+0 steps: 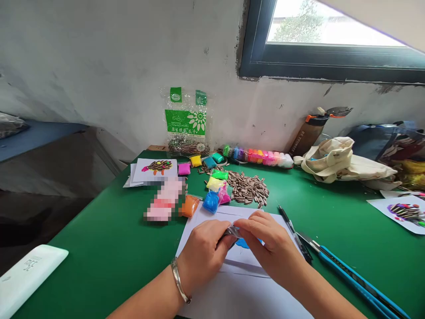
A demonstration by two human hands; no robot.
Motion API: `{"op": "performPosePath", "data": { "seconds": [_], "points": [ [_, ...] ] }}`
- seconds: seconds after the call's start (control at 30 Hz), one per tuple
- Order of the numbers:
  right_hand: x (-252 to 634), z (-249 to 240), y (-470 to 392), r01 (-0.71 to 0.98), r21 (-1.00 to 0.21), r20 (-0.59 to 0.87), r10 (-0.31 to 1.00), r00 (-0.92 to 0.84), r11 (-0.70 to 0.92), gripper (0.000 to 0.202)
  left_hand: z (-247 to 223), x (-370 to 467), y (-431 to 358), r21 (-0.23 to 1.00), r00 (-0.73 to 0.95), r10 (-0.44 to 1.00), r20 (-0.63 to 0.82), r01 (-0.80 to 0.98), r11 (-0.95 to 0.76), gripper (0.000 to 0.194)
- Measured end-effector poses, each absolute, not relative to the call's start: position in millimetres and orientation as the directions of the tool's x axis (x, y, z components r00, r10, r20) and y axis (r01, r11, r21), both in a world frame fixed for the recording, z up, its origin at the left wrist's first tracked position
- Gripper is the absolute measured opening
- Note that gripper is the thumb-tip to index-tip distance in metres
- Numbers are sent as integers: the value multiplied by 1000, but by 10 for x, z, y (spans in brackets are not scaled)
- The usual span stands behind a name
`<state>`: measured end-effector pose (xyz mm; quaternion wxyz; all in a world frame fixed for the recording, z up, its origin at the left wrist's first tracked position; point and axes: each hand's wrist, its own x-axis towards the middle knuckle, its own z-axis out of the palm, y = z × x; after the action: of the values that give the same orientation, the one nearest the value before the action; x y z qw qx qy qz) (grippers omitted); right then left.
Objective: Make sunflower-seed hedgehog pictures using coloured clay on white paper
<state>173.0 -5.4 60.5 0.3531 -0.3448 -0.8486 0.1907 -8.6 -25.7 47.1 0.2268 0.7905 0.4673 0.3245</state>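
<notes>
Both hands meet above a white sheet of paper (255, 292). My left hand (207, 248), with a silver bangle at the wrist, is closed on a small clear plastic packet (233, 231) with something dark in it. The fingers of my right hand (265, 237) pinch the packet's other end. Much of the packet is hidden by the fingers. Beneath the hands, a flat blue clay shape (244, 243) shows in part on the paper. Just beyond the paper lie a blue clay packet (211, 202) and an orange clay packet (190, 206).
Sunflower seeds (249, 187) lie piled behind the paper, near a seed bag (187, 122) against the wall. A pen (292, 228) and a blue utility knife (352, 270) lie right. Clay packets (259, 156), a bottle (308, 133) and a cloth bag (338, 161) stand behind.
</notes>
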Motion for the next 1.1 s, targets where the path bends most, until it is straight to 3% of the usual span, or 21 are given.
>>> {"op": "performPosePath", "data": {
  "seconds": [0.33, 0.53, 1.1],
  "points": [
    [1736, 574, -45, 532, -573, 330, 770, -547, 623, 11, 468, -102, -250, 569, 438, 837, 328, 616, -545, 19],
    [1737, 595, -63, 545, -568, 289, 770, -569, 617, 8, 430, -93, -244, 524, 495, 808, 318, 619, -585, 13],
    [1690, 584, -85, 548, -563, 290, 769, -569, 618, 17, 376, -88, -253, 451, 475, 813, 337, 677, -582, 16]
  ]
}}
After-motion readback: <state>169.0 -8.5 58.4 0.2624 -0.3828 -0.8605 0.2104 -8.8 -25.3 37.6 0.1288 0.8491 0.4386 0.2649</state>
